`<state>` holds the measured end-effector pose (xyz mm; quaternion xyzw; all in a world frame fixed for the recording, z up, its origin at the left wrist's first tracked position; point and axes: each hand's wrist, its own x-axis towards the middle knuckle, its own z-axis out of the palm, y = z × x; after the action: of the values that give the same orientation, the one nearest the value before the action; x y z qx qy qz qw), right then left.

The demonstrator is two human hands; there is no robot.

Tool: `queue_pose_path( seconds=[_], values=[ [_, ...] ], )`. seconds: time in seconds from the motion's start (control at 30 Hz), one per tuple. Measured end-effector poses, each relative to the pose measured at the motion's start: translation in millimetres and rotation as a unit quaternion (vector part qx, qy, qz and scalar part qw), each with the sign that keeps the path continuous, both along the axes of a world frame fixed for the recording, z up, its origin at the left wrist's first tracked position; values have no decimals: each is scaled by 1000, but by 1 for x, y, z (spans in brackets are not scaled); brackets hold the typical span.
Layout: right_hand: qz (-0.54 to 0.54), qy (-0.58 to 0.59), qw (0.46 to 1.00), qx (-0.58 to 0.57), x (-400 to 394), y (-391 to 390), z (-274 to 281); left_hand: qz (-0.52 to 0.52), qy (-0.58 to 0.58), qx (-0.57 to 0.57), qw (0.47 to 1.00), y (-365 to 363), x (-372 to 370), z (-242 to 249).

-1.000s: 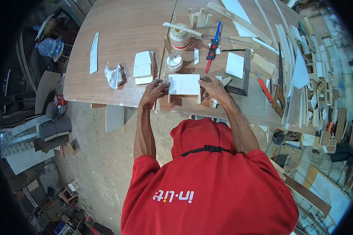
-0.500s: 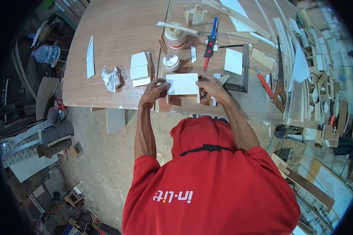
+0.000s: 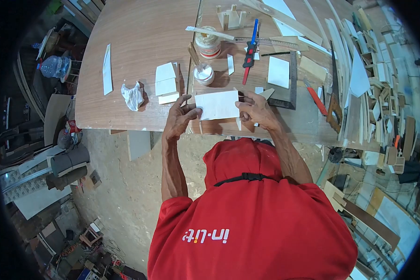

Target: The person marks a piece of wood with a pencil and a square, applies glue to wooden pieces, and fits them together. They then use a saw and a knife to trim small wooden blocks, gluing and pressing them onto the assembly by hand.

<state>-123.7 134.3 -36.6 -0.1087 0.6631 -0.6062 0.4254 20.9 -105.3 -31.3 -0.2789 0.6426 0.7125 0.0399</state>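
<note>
Panel: one white rectangular panel (image 3: 218,105), long axis running left to right, slightly tilted, near the front edge of the wooden table (image 3: 140,42).
Legs: two short wooden legs seem to hang under it, but the view is too small to be sure.
Left hand (image 3: 179,116): grasps the left short edge with its fingers.
Right hand (image 3: 255,108): grasps the right short edge.
Position: panel sits between both hands.
Nearby: one glue jar (image 3: 207,43), one white cup (image 3: 204,73), one crumpled rag (image 3: 132,95), three white pieces (image 3: 166,84) in a stack.
</note>
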Motion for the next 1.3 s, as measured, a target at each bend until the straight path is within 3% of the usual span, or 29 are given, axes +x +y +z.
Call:
queue_pose_path(
  seconds=[0.23,0.5,0.97,1.07,1.13,1.2,1.3],
  values=[
    [16,78,996,36,5,11,24,-19,57,-19,998,13,5,29],
    [-11,123,992,-28,9,15,29,-10,92,-40,995,20,10,27],
    [-5,127,990,-63,12,20,44,22,128,-73,989,32,13,46],
    [-4,120,990,-68,12,21,43,28,135,-91,986,35,13,52],
    [5,125,990,-68,12,21,40,11,154,-165,974,36,13,54],
    [-21,154,980,-125,13,20,36,15,153,-171,973,36,14,53],
    [10,157,984,-87,10,24,33,20,148,-182,972,37,14,54]
  ],
)
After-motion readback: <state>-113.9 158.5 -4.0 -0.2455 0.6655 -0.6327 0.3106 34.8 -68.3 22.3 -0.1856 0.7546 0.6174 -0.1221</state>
